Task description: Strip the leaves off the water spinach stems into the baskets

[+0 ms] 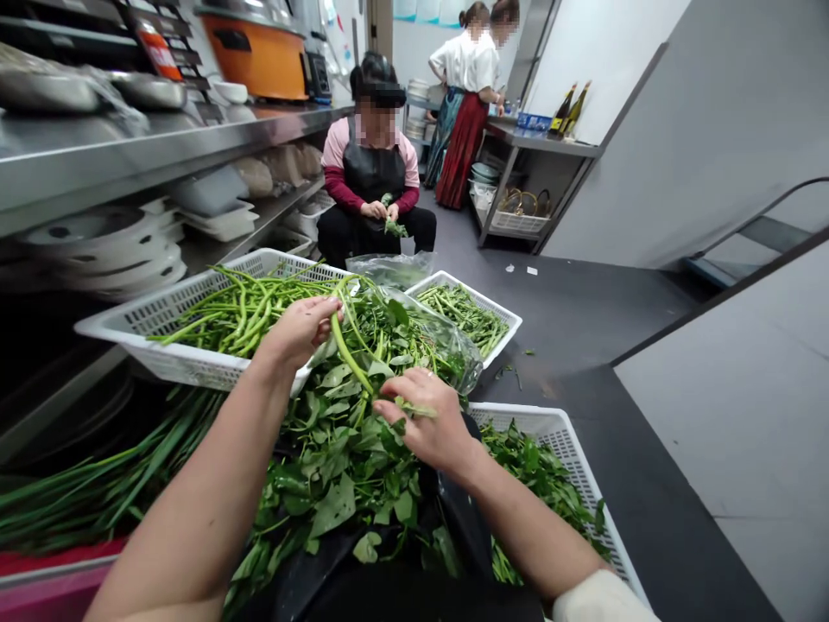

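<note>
A long green stem [350,352] runs between my hands above a heap of leafy greens [337,466]. My left hand [306,326] is closed on its upper part. The fingers of my right hand [420,413] are curled at the stem's lower end, with a pale leafy bit between them. Behind my left hand, a white basket [174,367] holds bare green stems [246,311]. Under and beyond my right forearm, another white basket [563,423] contains leafy greens.
A seated person [376,164] handles greens ahead. A smaller basket of cut stems [509,333] stands right of a clear plastic bag [453,341]. Long green stalks [129,475] lie at lower left. A steel shelf [161,155] runs along the left; two people stand behind.
</note>
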### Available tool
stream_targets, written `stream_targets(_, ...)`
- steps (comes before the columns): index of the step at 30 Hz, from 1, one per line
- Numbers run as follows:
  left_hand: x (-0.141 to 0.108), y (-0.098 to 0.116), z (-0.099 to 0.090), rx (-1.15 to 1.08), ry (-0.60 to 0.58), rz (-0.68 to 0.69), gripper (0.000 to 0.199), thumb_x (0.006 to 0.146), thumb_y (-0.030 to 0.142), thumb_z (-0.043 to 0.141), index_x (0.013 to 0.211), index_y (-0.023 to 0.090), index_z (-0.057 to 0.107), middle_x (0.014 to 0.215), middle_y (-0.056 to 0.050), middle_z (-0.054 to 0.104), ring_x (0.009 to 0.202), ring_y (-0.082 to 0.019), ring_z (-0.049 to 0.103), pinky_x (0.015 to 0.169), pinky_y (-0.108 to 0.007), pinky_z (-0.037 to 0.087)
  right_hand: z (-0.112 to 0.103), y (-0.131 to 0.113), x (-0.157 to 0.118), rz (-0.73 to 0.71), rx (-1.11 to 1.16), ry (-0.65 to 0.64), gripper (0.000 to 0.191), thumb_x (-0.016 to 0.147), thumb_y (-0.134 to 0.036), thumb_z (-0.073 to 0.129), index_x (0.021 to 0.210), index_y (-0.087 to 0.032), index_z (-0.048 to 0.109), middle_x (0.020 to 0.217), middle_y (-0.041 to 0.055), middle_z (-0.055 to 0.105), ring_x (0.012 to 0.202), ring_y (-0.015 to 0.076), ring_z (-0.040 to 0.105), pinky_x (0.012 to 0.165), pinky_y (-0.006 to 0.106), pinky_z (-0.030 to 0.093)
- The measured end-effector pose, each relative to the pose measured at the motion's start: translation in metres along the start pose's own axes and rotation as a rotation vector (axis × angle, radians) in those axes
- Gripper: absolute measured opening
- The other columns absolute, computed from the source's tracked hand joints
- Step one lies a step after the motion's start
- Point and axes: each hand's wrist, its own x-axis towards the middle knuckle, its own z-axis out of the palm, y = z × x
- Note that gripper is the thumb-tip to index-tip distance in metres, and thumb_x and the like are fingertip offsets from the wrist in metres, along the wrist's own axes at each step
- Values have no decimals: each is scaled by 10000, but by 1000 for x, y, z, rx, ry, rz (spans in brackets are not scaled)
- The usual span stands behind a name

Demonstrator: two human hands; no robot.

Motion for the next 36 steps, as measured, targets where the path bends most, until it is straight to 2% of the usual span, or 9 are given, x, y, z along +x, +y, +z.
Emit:
stream_targets(4, -3, -7, 3, 50, 10, 12, 189, 615, 252, 660, 582, 148, 505, 503, 47, 471, 366, -20, 286, 344, -154, 170, 5, -2, -7, 23, -53, 174, 237, 906, -291, 436, 776, -177, 598, 709, 36, 562, 661, 136, 513, 636, 255, 406)
stream_targets(9, -5, -14, 5, 21, 4, 37, 172, 594, 255, 643, 588, 152, 505, 524, 42, 481, 386, -27, 313, 354, -151, 196, 20, 10, -6, 82, -296, -115, 188, 859, -305, 510, 761, -168, 594, 769, 59, 593, 730, 165, 514, 686, 270, 385)
stream_targets(12, -7, -19, 9, 6, 6, 43, 179, 588, 275, 639, 600, 152, 509, 544, 40, 499, 394, -27, 330, 363, -149, 220, 39, 30, -4, 198, -65, -141, 255, 843, -266, 451, 611, -178, 509, 654, 20, 532, 640, 136, 475, 634, 249, 380)
stream_targets(16, -13, -31, 15, -1, 43, 51, 210, 590, 312, 642, 613, 156, 504, 559, 41, 519, 403, -29, 352, 373, -149, 234, 46, 54, -1, 542, 448, 203, 340, 839, -329, 360, 522, -204, 362, 533, -20, 410, 530, 114, 416, 565, 237, 389)
stream_targets(19, -17, -37, 18, 41, 24, 52, 246, 589, 351, 651, 598, 156, 502, 542, 41, 512, 405, -34, 354, 380, -158, 246, 29, 53, 5, 547, 575, 371, 319, 857, -382, 372, 610, -195, 448, 618, -7, 488, 577, 116, 474, 596, 241, 415)
stream_targets(23, -19, -41, 20, 74, -56, 34, 295, 572, 407, 671, 610, 158, 517, 533, 50, 495, 403, -39, 345, 381, -170, 239, 13, 37, 14, 356, 481, 9, 218, 841, -368, 450, 766, -187, 545, 648, -23, 522, 558, 100, 481, 564, 221, 391)
stream_targets(27, -24, -46, 24, 47, -86, 5, 337, 534, 435, 691, 616, 160, 515, 549, 49, 504, 419, -40, 359, 395, -170, 254, 36, 32, 19, 276, 308, -194, 198, 765, -336, 520, 640, -191, 473, 555, -58, 421, 509, 82, 371, 517, 212, 306)
stream_targets(31, -29, -55, 27, -15, -11, 5, 331, 550, 435, 669, 657, 167, 506, 587, 46, 513, 439, -44, 372, 406, -167, 270, 53, 51, 20, 545, 545, 25, 262, 767, -364, 447, 570, -208, 373, 490, -67, 326, 448, 80, 295, 443, 208, 272)
stream_targets(36, -33, -66, 19, -37, -36, -119, 319, 578, 409, 665, 731, 158, 542, 653, 32, 544, 459, -45, 398, 413, -162, 306, 6, 108, -22, 855, 685, 217, 313, 771, -475, 408, 598, -232, 312, 434, -102, 225, 364, 74, 190, 357, 202, 197)
